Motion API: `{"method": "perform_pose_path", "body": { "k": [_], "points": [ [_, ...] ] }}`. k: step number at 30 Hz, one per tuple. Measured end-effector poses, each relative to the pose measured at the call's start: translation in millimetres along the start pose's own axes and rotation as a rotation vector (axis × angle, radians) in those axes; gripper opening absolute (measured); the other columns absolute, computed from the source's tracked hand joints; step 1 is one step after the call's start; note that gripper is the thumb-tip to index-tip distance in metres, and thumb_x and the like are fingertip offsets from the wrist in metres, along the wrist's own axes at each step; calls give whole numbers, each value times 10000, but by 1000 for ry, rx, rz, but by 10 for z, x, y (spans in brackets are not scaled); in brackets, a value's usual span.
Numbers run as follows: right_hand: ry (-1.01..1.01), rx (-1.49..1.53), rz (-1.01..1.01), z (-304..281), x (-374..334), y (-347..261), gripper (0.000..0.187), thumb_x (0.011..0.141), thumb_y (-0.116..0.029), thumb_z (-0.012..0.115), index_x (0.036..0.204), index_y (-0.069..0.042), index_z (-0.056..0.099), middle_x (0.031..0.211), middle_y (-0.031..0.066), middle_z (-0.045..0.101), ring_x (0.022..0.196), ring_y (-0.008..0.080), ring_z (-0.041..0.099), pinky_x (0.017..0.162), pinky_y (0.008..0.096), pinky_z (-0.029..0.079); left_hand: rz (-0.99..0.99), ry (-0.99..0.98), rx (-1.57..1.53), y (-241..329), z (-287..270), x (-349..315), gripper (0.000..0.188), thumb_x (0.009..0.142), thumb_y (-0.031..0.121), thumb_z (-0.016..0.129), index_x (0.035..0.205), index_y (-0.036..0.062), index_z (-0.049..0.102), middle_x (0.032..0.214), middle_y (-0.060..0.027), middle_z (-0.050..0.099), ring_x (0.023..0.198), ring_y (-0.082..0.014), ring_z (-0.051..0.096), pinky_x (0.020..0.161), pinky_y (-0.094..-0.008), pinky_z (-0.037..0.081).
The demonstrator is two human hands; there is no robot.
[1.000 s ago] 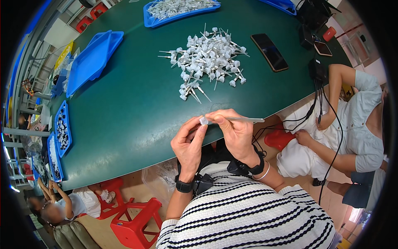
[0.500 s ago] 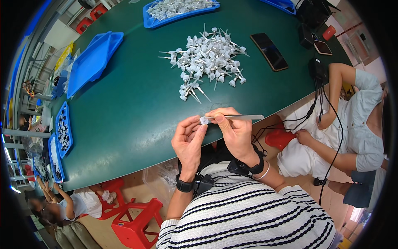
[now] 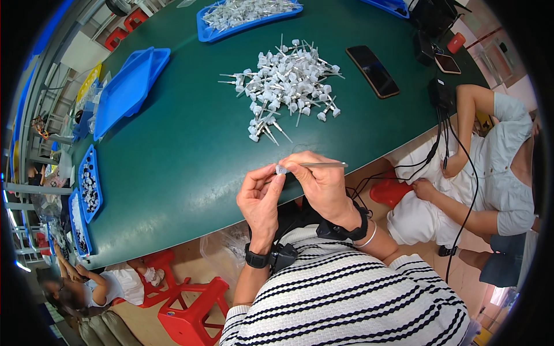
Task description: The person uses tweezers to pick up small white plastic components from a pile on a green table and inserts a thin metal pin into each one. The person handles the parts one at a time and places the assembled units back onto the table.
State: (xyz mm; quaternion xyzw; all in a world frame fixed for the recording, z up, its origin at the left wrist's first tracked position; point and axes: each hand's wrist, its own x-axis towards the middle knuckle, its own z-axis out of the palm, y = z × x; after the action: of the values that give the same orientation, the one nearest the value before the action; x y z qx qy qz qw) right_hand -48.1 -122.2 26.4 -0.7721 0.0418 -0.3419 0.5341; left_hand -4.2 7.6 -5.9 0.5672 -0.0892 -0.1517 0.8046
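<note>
Just past the table's near edge, my left hand [image 3: 259,199] pinches a small white plastic part [image 3: 281,169] between thumb and fingertips. My right hand [image 3: 323,187] is closed round a slim, flat silver metal tool [image 3: 326,165], whose blunt end sticks out to the right. Its other end is covered by my fingers. The right thumb and fingertips meet the white part's right side, so both hands are nearly touching. Farther off lies a loose pile of white plastic-headed parts with thin metal stems [image 3: 291,81].
A blue tray [image 3: 216,36] of similar parts stands at the back. Stacked blue trays [image 3: 118,95] lie left, and smaller trays [image 3: 91,214] hold black and white pieces. A phone [image 3: 373,72] rests right of the pile. A seated person [image 3: 461,190] is at right, and red stools [image 3: 190,314] stand below.
The silver tool has turned, showing its thin edge rather than its broad face, and reaches less far right. The white part has tilted and shifted slightly left between my fingers.
</note>
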Motion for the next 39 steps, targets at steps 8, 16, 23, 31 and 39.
{"method": "perform_pose_path", "body": {
  "k": [8, 16, 23, 31, 39],
  "points": [
    [9, 68, 45, -48, 16, -77, 113, 954, -29, 618, 978, 54, 691, 949, 120, 729, 814, 175, 687, 743, 279, 546, -18, 3, -50, 76, -38, 90, 322, 905, -23, 669, 1221, -43, 609, 1122, -126, 686, 939, -124, 655, 791, -237, 548],
    [-11, 215, 134, -58, -64, -15, 232, 999, -146, 585, 1008, 70, 670, 1015, 145, 715, 918, 197, 699, 838, 307, 569, -79, -89, -96, 76, -69, 63, 323, 932, 54, 665, 1238, -40, 618, 1107, -99, 687, 890, -125, 654, 762, -245, 539],
    [-19, 197, 132, -59, -79, -24, 229, 1000, -142, 583, 1011, 69, 673, 1008, 141, 717, 917, 191, 697, 831, 296, 564, -28, -102, -75, 59, -51, 41, 314, 921, 21, 675, 1221, -48, 612, 1104, -95, 675, 938, -127, 649, 810, -254, 548],
    [-3, 149, 105, -23, -91, -9, 186, 979, -128, 615, 1017, 36, 693, 973, 115, 729, 851, 175, 698, 751, 282, 553, -7, -92, -43, 59, -35, 20, 331, 898, -5, 694, 1216, -49, 615, 1092, -92, 671, 947, -121, 639, 833, -248, 538],
    [189, 265, -7, -174, -64, 4, 166, 987, -126, 607, 1025, 26, 661, 1020, 154, 717, 856, 189, 691, 739, 308, 558, -103, -131, -153, 129, -32, 91, 338, 932, 27, 657, 1258, -42, 597, 1139, -141, 675, 938, -132, 647, 830, -262, 537]
  ]
}}
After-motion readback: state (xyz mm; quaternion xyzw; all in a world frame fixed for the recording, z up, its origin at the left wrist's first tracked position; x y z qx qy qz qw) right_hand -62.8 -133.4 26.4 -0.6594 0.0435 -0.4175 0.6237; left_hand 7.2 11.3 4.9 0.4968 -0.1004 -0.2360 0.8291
